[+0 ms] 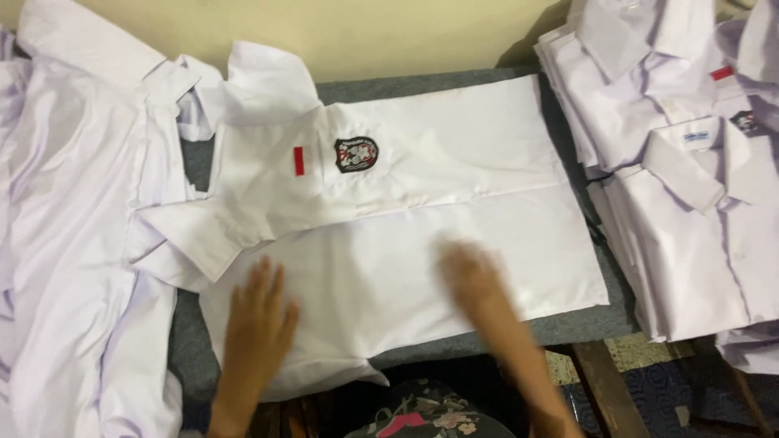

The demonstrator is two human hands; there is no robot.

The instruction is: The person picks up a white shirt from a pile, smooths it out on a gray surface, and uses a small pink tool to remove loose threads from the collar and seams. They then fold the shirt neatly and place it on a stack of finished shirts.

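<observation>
White short-sleeved cotton school shirt (422, 211) with a red stripe and round badge, spread flat on grey padded board (568, 328); left hand (258, 316) open, palm pressing lower front panel; right hand (475, 276) blurred, seemingly flat, gripping nothing; hands apart. Best smoothed outward, one palm anchoring cloth. No containers; folded white shirt stack (690, 178) right, loose white shirts heap (73, 243) left
</observation>
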